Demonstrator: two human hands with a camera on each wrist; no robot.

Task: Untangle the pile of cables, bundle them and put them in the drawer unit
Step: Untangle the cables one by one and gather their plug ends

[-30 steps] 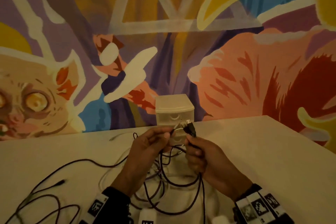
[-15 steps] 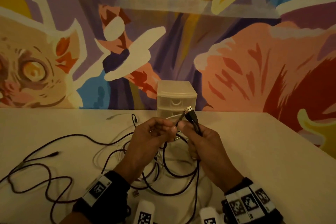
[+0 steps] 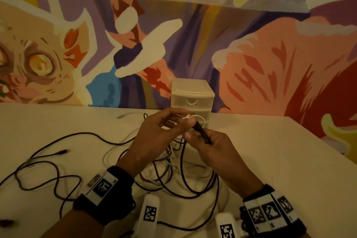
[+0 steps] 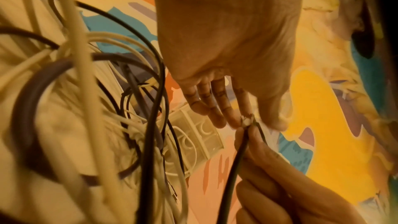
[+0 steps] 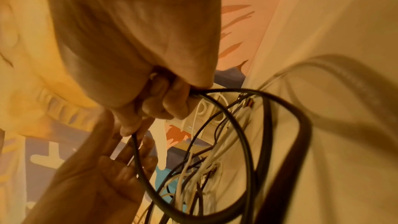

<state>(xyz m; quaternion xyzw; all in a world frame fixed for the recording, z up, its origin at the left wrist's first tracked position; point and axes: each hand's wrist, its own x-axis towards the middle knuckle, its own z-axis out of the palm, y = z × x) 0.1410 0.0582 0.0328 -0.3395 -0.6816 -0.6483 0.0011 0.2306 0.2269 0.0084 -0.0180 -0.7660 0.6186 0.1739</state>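
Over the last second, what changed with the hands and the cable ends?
The left hand closed in on the right hand and now pinches a small white piece at the tip of the black cable; the USB plug that stuck up is now covered by fingers. The right hand still grips the black cable, loops hanging. The drawer unit stays shut, loose cables lie as before.
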